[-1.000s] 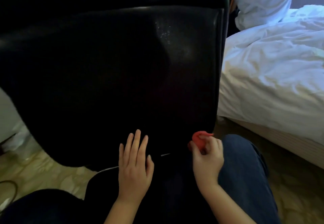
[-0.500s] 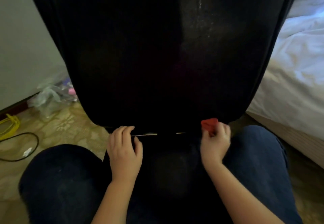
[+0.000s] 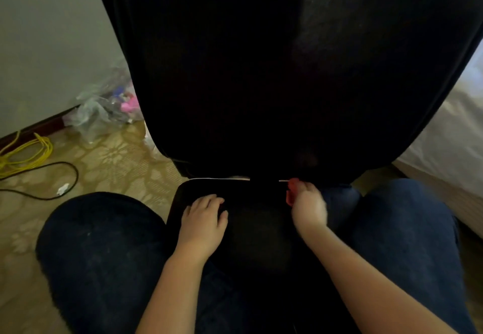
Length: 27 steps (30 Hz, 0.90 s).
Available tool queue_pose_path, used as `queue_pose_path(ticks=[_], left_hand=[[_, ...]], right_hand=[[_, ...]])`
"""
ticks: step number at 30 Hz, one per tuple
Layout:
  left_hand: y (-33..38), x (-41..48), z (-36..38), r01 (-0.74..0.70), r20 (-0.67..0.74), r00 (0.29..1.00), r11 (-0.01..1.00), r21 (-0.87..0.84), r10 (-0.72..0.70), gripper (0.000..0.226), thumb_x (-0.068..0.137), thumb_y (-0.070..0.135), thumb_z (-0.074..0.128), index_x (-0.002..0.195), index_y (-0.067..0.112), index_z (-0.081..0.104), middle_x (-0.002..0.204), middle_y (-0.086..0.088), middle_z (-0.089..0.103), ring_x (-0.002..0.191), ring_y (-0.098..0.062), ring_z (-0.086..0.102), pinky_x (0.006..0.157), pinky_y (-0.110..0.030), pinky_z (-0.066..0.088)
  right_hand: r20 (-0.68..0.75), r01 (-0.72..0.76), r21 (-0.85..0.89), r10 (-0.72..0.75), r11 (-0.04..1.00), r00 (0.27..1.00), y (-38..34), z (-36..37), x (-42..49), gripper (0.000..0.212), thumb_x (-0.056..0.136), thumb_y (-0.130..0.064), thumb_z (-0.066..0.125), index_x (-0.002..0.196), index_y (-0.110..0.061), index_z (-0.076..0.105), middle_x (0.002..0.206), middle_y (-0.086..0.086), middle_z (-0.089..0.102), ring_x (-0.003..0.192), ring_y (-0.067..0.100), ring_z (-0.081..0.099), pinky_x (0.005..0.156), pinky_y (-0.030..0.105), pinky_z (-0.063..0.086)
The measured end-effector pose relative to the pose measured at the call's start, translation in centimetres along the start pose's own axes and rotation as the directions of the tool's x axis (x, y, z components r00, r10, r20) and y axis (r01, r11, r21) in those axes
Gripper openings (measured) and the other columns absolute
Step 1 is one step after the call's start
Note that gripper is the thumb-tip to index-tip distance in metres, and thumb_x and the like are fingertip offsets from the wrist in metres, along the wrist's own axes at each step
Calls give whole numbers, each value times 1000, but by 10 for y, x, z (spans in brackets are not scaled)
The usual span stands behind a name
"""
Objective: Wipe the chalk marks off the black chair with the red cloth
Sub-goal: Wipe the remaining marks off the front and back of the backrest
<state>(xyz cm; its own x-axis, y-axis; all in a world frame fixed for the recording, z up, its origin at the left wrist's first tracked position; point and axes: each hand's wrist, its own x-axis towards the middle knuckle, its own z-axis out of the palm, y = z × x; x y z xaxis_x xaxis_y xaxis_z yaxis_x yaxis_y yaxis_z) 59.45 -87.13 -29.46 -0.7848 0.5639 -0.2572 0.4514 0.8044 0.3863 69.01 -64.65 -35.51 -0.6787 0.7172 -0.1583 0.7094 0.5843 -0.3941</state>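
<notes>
A pale wall (image 3: 52,33) occupied the 10 o'clock area, with a dark baseboard (image 3: 39,127) along its foot. A clear plastic bag (image 3: 102,109) lay against the baseboard. A coiled yellow cable (image 3: 28,153) and a black cable (image 3: 70,174) lay at 9 o'clock on the patterned floor (image 3: 117,161). A white bed (image 3: 444,145) stood at 3 o'clock.

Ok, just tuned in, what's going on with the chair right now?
A person faces the black chair, with a knee either side of its seat. Their right hand grips the red cloth at the gap between seat and backrest, at the end of a thin white line. Their left hand rests on the seat, fingers loosely bent, holding nothing.
</notes>
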Motion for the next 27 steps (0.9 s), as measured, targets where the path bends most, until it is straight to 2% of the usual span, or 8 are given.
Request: queue_pose_path(ticks=[3,6,9,14,16,19,23,27], left_hand=[[-1,2,6,9,51,999,1000,6,-10,47,105,36,38,150,24,35,160,6,26,148,-14,20,122,-42,16],[-13,7,7,-2,27,1000,1000,-7,2,47,104,34,39,150,22,37,160,4,28,148,-15,22,121,-42,19],[-10,11,19,-48,46,998,999,6,47,49,103,34,42,151,23,36,161,4,26,149,-14,21,122,-40,17],[21,22,44,-191,136,973,981,40,184,52,104,35,41,154,26,30,163,6,18,151,-14,11,124,-41,10],[29,25,50,-201,159,969,978,47,192,53,103,34,42,154,26,30,164,5,18,152,-15,9,123,-43,9],[31,29,53,-199,166,969,977,77,184,54,103,34,43,154,25,29,164,5,16,152,-16,9,123,-43,9],[28,31,51,-178,146,975,983,53,169,54,102,30,43,154,22,30,164,4,18,151,-15,14,123,-42,12],[22,32,49,-149,126,982,988,52,141,54,102,27,44,154,21,29,164,3,18,151,-16,15,123,-42,13]], right_hand=[[119,303,66,-309,951,944,-52,25,-14,55,93,3,47,143,-18,49,147,5,48,134,23,45,110,28,35],[256,503,171,-532,847,807,-82,37,-17,52,95,-3,52,144,-20,48,149,3,46,136,22,44,113,31,35],[307,540,-15,-511,841,803,-62,20,-13,49,98,-10,49,146,-18,44,152,4,42,141,22,36,113,30,31],[50,-2,-242,15,970,999,32,-40,10,36,103,-10,41,136,-13,54,136,12,54,127,30,50,102,37,41],[-34,-241,-206,239,948,970,61,-58,18,30,105,-18,40,125,-9,61,124,15,61,115,35,57,89,39,46],[-66,-384,-83,379,920,923,61,-50,19,33,106,-19,35,122,-10,62,119,16,63,109,36,60,86,38,46],[56,-52,70,48,996,997,8,-11,-4,43,97,-5,45,135,-20,58,137,5,56,127,24,50,108,29,35],[110,284,30,-285,958,952,-17,1,-16,53,91,-1,52,139,-21,55,144,1,52,135,23,44,112,26,25]])
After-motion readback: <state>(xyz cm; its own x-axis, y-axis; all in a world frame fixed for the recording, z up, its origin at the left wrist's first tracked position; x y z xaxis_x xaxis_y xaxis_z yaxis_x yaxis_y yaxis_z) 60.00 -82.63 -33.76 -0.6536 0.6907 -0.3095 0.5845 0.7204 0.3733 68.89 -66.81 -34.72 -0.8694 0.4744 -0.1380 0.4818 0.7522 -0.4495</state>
